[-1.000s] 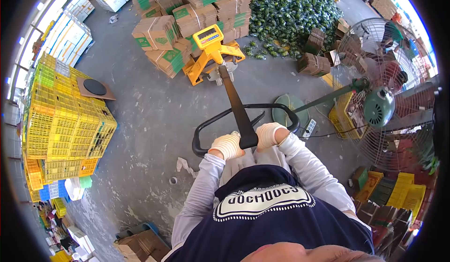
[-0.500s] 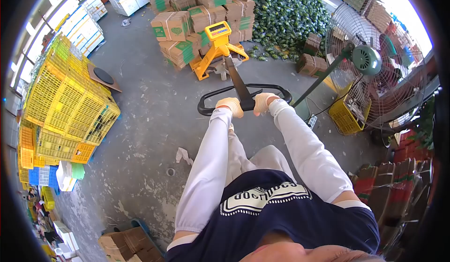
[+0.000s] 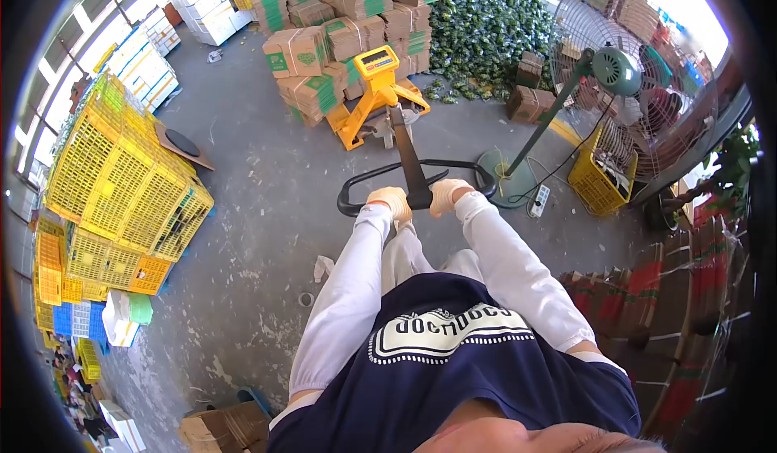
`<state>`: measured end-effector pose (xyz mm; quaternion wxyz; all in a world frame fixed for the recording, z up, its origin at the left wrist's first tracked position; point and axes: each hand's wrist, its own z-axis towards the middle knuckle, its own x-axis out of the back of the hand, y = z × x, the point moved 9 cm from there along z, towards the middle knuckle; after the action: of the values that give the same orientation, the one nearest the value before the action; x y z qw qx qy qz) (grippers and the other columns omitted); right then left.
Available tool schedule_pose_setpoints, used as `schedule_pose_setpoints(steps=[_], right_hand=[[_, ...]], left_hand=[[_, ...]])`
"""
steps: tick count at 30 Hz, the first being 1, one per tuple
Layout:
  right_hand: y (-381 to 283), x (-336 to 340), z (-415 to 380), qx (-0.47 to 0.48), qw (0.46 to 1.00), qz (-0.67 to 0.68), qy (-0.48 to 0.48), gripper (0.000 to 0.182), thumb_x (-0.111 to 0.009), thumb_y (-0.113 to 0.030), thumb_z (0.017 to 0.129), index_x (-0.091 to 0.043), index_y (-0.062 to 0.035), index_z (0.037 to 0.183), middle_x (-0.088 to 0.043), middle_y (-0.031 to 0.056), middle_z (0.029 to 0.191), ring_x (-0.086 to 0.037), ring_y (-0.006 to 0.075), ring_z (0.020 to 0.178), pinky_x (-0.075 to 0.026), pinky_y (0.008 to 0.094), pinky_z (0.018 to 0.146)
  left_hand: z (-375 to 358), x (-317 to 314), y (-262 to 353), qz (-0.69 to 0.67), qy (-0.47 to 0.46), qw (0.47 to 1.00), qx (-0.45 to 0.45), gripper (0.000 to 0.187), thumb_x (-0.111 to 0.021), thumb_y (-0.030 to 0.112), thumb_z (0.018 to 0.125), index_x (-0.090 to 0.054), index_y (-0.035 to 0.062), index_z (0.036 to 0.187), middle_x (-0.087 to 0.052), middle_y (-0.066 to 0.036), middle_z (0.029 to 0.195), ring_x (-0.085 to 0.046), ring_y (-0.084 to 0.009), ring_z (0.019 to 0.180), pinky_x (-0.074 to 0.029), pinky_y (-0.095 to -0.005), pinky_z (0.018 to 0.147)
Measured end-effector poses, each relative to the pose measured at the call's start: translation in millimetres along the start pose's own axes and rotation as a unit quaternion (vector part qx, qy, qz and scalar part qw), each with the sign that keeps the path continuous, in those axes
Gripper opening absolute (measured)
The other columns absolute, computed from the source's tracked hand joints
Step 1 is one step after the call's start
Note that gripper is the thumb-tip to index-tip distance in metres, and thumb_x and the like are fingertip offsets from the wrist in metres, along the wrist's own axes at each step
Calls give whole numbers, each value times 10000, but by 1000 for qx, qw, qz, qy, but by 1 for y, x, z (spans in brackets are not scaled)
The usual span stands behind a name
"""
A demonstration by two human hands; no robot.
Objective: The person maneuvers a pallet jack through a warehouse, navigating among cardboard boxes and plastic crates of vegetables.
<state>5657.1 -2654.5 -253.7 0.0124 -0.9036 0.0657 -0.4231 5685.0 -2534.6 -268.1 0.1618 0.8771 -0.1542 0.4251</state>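
Note:
Both of my hands wear pale striped gloves and grip the near bar of a black loop handle. My left hand is closed round the bar just left of the central shaft. On the other side of the shaft my right hand is wrapped round the same bar. The shaft runs forward to a yellow pallet jack with a small display on top. Its forks reach toward bundled flat cartons with green print, and the fork ends are hidden.
Stacked yellow crates stand at the left. A large pile of green wrapped items lies beyond the cartons. A caged fan, a power strip and a yellow basket are at the right. Bundled cardboard stands at the lower right.
The handle and both hands sit slightly lower and farther left in view, still gripping. The fan's base and more of the cardboard at the right now show.

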Motion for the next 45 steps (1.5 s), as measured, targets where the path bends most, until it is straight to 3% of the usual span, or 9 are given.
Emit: schedule_pose_setpoints(steps=[2,6,12,14,16,22,28,40,45], right_hand=[[-7,-11,-16,36,999,-8,20,383,-702,-290,655,-715,-88,979,-700,127,943,-670,278,902,-517,380,783],[-20,-27,-64,33,999,1,-3,414,-688,-267,646,-709,-101,1024,-685,151,1021,-656,292,967,-516,388,816],[-48,-49,-141,58,998,12,-17,358,-648,-250,669,-707,-64,969,-695,151,942,-668,292,920,-522,376,795],[-63,-39,-170,56,998,10,-30,397,-672,-392,685,-723,-103,952,-693,148,947,-658,307,917,-510,375,809],[-78,-33,-199,45,998,9,-45,412,-675,-403,684,-718,-98,958,-692,151,945,-656,307,930,-508,372,820],[-120,-55,-279,0,997,44,-61,462,-685,-417,686,-696,-80,1003,-688,158,970,-653,294,957,-507,381,838],[-214,-93,-346,-64,993,92,-48,403,-673,-424,667,-711,-125,933,-697,144,873,-672,313,858,-529,394,769],[-446,-214,-443,-144,974,167,-44,404,-691,-418,701,-690,-91,938,-696,148,866,-669,312,873,-530,391,771],[-528,-275,-496,-164,967,192,-29,405,-693,-424,701,-682,-103,947,-694,142,839,-670,309,858,-529,398,762]], left_hand=[[-17,-9,4,1,8,1000,-15,445,-652,313,736,-659,102,1128,-637,-149,1153,-602,-286,1094,-482,-363,916],[-55,-26,12,17,8,999,-51,459,-630,348,728,-662,103,1115,-645,-162,1122,-608,-303,1071,-484,-377,906],[-148,-34,20,19,-39,996,-77,447,-623,382,733,-675,77,1057,-667,-170,1040,-628,-317,1011,-494,-396,872],[-175,-24,18,30,-39,995,-89,448,-628,395,737,-679,79,1051,-669,-172,1029,-631,-318,1004,-496,-398,868],[-202,-19,13,25,-42,993,-108,440,-637,407,734,-689,77,1021,-671,-169,1021,-639,-329,972,-504,-401,848],[-294,-41,1,-22,-18,950,-310,552,-650,436,780,-512,28,1124,-650,-235,875,-639,-391,834,-503,-468,730],[-385,-69,-102,-5,-90,892,-443,441,-643,341,815,-483,33,1087,-638,-218,785,-625,-409,747,-486,-481,651],[-540,-155,-272,28,-161,868,-469,413,-593,400,846,-518,36,1024,-630,-210,757,-626,-391,748,-474,-476,637],[-612,-213,-326,23,-242,829,-504,500,-602,428,829,-516,88,1186,-646,-213,874,-624,-409,838,-482,-480,702]])
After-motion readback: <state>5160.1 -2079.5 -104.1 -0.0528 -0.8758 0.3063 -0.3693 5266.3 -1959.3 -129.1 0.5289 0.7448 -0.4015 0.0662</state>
